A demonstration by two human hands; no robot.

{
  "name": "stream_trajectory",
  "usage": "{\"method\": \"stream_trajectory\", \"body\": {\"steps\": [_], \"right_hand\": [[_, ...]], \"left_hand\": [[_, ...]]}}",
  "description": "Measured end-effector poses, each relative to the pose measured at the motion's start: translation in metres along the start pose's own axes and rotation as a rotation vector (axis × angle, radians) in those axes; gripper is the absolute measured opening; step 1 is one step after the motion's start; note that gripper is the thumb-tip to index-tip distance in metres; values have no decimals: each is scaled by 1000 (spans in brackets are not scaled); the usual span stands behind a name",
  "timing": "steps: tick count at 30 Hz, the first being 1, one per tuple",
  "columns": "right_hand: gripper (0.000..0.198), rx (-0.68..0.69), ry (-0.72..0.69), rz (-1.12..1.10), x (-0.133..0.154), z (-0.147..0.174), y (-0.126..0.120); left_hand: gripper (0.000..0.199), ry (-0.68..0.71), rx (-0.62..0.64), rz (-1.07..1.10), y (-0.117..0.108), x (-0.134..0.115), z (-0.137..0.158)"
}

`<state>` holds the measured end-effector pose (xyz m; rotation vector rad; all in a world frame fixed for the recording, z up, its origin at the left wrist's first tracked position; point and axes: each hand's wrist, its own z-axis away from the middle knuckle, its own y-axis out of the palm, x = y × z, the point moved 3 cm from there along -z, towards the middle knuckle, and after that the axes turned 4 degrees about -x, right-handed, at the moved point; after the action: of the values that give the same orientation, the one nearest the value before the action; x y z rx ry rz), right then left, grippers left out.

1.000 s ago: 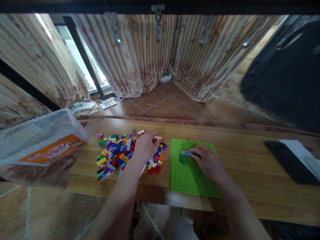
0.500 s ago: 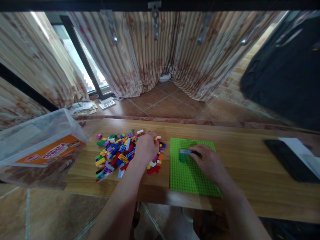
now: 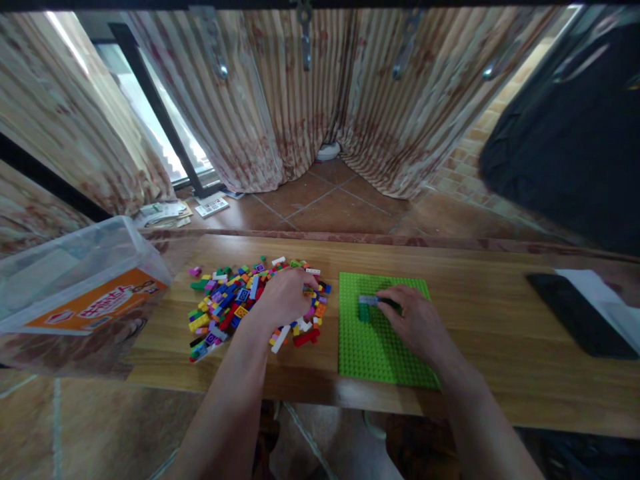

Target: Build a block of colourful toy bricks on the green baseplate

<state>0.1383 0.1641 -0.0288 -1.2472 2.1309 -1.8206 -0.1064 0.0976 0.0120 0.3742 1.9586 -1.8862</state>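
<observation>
Striped, flower-patterned curtains [image 3: 280,100] hang behind a long wooden table [image 3: 485,320], with brown tiled floor [image 3: 333,193] beyond its far edge. A clear plastic bin [image 3: 127,243] with an orange label [image 3: 95,303] sits at the left end; a flat black object [image 3: 565,313] and some white paper [image 3: 595,287] lie at the right. A loose pile of multicolored bricks [image 3: 225,300] spreads across the left part of the table, 1 long white brick [image 3: 281,339] and a red brick [image 3: 306,338] at its near edge. The left hand [image 3: 287,297] reaches over the pile, fingers curled downward; whether they grip a brick, I cannot tell. Beside the pile lies a studded green baseplate [image 3: 370,357]. Over it, the right hand [image 3: 413,317] pinches the right end of a gray brick [image 3: 369,301], which lies crosswise at the far end of a dark green brick [image 3: 364,313].
</observation>
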Motion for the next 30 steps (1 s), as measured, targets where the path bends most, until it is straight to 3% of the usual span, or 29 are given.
{"method": "stream_trajectory", "body": {"steps": [9, 16, 23, 30], "right_hand": [[21, -2, 7, -17, 3, 0, 0], [19, -186, -20, -121, 31, -1, -3], [17, 21, -170, -184, 85, 0, 26], [22, 40, -137, -167, 97, -7, 45]], "left_hand": [[46, 94, 36, 29, -3, 1, 1], [44, 52, -62, 73, -11, 1, -1], [29, -18, -201, 98, -12, 8, -6], [27, -43, -217, 138, -16, 11, -4]]}}
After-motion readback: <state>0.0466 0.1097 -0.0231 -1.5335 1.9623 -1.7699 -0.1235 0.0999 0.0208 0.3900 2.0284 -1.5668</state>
